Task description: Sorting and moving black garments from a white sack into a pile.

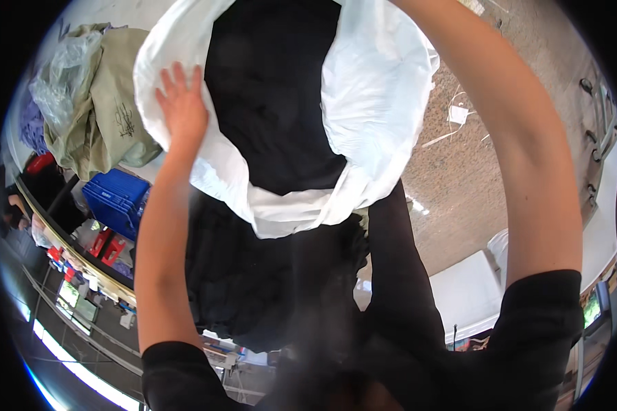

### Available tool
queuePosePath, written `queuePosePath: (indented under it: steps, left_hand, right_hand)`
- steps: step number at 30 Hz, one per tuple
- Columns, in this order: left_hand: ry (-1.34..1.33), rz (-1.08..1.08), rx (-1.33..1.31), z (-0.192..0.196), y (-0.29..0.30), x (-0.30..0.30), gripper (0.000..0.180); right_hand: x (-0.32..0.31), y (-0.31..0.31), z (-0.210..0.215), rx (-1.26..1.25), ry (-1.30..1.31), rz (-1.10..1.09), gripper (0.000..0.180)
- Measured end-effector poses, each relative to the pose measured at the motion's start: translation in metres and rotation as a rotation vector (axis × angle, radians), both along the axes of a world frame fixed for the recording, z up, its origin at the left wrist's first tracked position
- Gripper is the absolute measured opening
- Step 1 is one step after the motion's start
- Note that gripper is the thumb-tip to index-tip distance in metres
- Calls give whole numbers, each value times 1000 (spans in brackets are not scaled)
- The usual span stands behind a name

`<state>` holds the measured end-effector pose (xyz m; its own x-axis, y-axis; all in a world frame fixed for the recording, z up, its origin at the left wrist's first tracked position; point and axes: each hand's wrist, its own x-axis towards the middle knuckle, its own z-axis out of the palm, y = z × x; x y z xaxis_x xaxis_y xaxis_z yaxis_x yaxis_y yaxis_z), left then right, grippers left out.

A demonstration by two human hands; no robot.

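Note:
A large white plastic bag (384,82) stands in front of me with its mouth wide and its rim folded outward. Black fabric (274,89) fills the inside of the bag. My left hand (184,109) lies on the bag's left side, fingers spread against the plastic. My right forearm (487,75) reaches over the bag's right side and leaves the picture at the top, so the right hand is out of sight. Below the bag's near rim is a heap of dark cloth (253,274), close to my legs.
On the left stand a khaki sack (120,103) with clear plastic wrap (68,82), a blue crate (116,202) and a red stool (106,245). A white scrap (458,114) lies on the concrete floor (459,185). At right are a white box (467,294) and a wheeled metal frame (603,140).

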<state>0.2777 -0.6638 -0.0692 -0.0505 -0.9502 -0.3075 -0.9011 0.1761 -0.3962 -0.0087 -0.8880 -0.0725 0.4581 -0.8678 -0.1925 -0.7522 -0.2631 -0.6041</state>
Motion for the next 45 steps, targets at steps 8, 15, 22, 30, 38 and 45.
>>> queuePosePath:
  steps: [8, 15, 22, 30, 38, 45]
  left_hand:
    - [51, -10, 4, -24, -30, 74, 63]
    - [348, 22, -61, -33, -44, 62, 71]
    - [1071, 30, 300, 20, 19, -14, 45]
    - [284, 73, 1178, -23, 155, -5, 33]
    - [382, 216, 1095, 3, 177, -34, 13]
    - [468, -170, 471, 2, 125, -76, 59]
  right_hand:
    - [60, 210, -48, 109, 114, 94, 35]
    - [88, 239, -96, 26, 8, -446, 36]
    - [37, 316, -68, 292, -5, -410, 46]
    - [39, 224, -38, 985, -915, -1028, 38]
    - [1, 169, -53, 700, -599, -928, 53]
    - [-4, 231, -63, 508, -565, -688, 70]
